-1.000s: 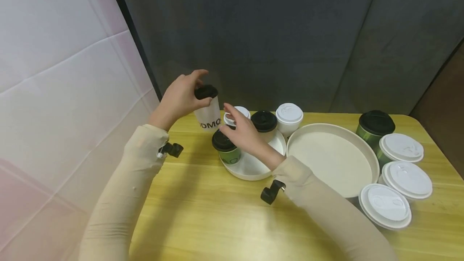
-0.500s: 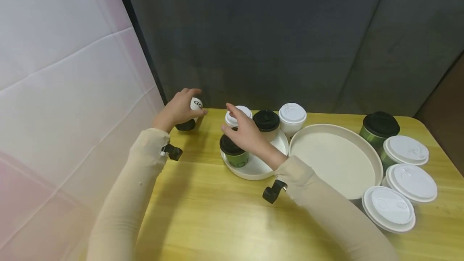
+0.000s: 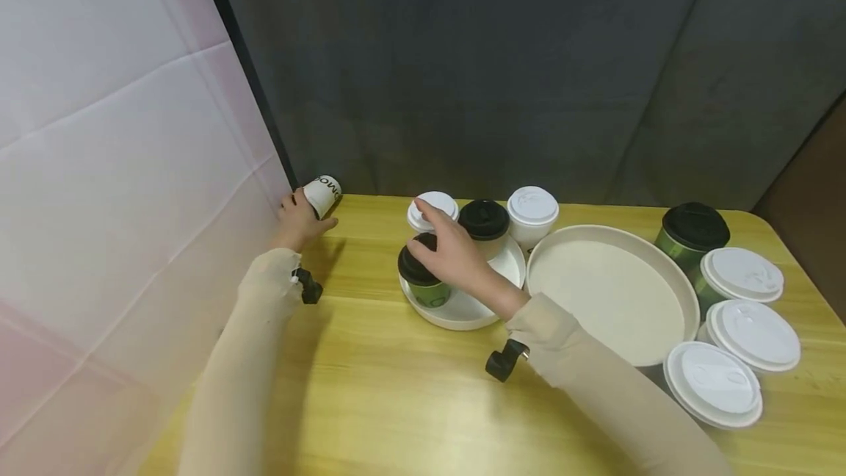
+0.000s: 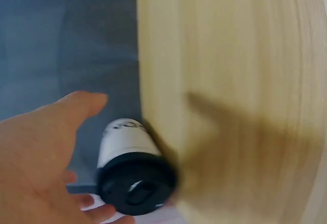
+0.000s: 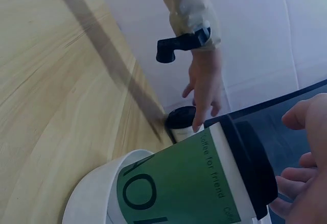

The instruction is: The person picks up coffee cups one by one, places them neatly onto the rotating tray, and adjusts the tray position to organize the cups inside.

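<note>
So the left hand [image 3: 297,225] is way over in the back left corner of the wooden table [image 3: 390,380], right by a white cup [image 3: 320,198] with black lettering. The cup looks tipped over on its side, black lid [image 4: 137,185] facing the person, right near the dark backdrop [image 3: 456,72]. The thumb is well apart from the other fingers, which sit by the rim of the lid, so nothing's clamped; can't tell if they're actually touching it.

The right hand [image 3: 456,252] hangs just over a green cup [image 5: 173,183] with a black lid, thumb and fingers spread. Can't tell there either whether a fingertip brushes the lid, but it isn't gripping. That green one stands upright on a small white plate [image 3: 463,318], with a tan cup [image 3: 487,244] behind it, also black-lidded.

Two white-lidded cups [image 3: 532,215] are at the back, one either side of the tan one. Then there's a big cream tray [image 3: 615,292] to the right, and a curved row of four lidded cups [image 3: 752,333] along its far right side.
</note>
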Tool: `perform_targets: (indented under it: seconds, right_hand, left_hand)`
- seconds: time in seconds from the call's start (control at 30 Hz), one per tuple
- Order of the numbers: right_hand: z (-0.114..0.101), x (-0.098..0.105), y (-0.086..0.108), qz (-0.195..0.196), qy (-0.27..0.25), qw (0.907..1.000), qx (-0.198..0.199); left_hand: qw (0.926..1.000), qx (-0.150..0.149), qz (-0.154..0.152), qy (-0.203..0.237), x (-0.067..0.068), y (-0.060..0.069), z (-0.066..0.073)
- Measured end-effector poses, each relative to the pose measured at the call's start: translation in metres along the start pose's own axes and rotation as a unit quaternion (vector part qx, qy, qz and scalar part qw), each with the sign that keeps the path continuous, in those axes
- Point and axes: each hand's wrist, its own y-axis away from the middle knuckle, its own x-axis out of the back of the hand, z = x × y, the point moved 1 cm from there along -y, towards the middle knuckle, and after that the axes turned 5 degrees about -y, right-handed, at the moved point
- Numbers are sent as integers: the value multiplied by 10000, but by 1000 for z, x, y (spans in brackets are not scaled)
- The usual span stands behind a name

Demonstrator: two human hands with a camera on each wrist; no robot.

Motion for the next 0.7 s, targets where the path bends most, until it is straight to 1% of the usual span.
perform_targets:
  seconds: [0.1,0.13,0.27,0.37,0.5,0.7]
  right_hand:
    - [0,0,5,-42,32,10000,6]
    - [0,0,7,-47,42,10000,16]
    - [1,-3,16,-93,74,9999,47]
    - [1,-4,23,-129,81,9998,94]
    - [-1,-3,31,-78,143,9997,194]
    - [-6,0,38,-30,229,9993,287]
  left_hand:
    - [9988,362,219,262,-7,-1,-9]
    - [9979,443,333,333,-11,-1,-13]
    - [9948,598,657,501,-23,0,-29]
    - [9922,669,943,467,-29,4,-38]
    - [9878,756,1264,504,-33,8,-42]
    - [9831,691,1543,709,-34,11,-36]
